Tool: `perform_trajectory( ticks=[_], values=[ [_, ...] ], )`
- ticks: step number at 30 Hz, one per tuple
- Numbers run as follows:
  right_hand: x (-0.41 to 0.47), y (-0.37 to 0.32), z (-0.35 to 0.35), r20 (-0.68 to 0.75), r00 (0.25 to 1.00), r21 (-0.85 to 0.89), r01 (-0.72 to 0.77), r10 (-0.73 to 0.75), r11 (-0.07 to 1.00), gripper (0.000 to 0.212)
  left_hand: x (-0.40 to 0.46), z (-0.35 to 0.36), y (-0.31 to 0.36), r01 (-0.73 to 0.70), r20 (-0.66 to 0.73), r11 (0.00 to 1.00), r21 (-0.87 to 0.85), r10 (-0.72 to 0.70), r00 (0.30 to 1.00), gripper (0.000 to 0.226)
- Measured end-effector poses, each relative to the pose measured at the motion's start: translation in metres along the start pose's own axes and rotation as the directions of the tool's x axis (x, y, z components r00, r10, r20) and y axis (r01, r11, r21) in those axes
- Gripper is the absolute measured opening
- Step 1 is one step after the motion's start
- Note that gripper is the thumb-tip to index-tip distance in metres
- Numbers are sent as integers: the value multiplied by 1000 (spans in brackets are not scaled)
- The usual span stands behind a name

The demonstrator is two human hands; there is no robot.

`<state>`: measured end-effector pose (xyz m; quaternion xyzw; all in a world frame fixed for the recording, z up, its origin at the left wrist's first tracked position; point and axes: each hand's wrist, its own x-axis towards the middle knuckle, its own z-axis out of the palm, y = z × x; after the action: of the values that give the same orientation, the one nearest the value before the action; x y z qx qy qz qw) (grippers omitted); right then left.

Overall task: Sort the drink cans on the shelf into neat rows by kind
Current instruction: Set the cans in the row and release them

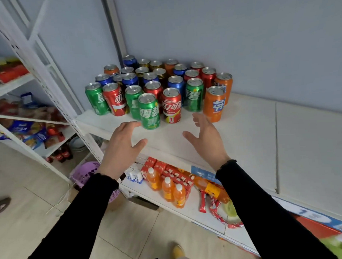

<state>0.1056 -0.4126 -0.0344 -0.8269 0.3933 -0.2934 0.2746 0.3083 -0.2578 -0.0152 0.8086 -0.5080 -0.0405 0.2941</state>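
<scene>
Both hands raised over the near edge of a white shelf (244, 138), holding nothing. Left hand (122, 148) with fingers spread and loosely bent, fingertips just beside a green Sprite can (149, 111) at the near edge of the cluster, contact impossible to tell. Right hand (207, 139) open too, palm turned left, fingers just beside an orange Fanta can (215, 104). Between those two cans, a red Coca-Cola can (171, 106), upright. Behind them, a mixed cluster of upright drink cans (154, 77) on the left part of the shelf against the blue wall (240, 39): green, red, blue, orange and black-and-gold, kinds jumbled together. Right part of the shelf bare. On the lower shelf (198, 217), orange drink bottles (168, 189), red cartons (177, 177) and small milk cartons (134, 175). Black sleeves (266, 209) on both arms. Further left, a white metal rack (48, 75) with snack packets (34, 134).
</scene>
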Motion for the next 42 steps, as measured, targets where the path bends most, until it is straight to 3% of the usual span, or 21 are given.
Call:
perform_trajectory(
  ticks=[8,13,16,21,25,33,38,42],
  values=[
    [60,-9,47,-42,992,162,-114,122,980,81,70,-32,-36,-74,-167,996,-42,66,984,44],
    [74,-16,66,-73,983,227,-150,170,962,74,116,-56,-68,-63,-226,981,182,104,969,66],
    [80,-21,74,-97,969,253,-195,226,948,72,144,-68,-79,-81,-188,928,364,158,969,77],
    [86,-27,89,-153,942,262,-254,300,931,69,182,-71,-93,-160,-37,827,539,213,976,76],
    [86,-32,95,-187,922,279,-280,338,919,72,196,-67,-103,-186,34,802,568,203,978,76],
    [66,-46,91,-254,877,393,-293,409,872,71,181,-90,-95,-276,68,886,372,270,960,67],
    [50,-51,81,-309,836,471,-279,453,837,67,171,-117,-65,-284,107,959,26,280,954,74],
    [34,-55,67,-334,822,525,-244,461,815,73,164,-120,-35,-228,214,910,-347,313,925,69]
  ],
)
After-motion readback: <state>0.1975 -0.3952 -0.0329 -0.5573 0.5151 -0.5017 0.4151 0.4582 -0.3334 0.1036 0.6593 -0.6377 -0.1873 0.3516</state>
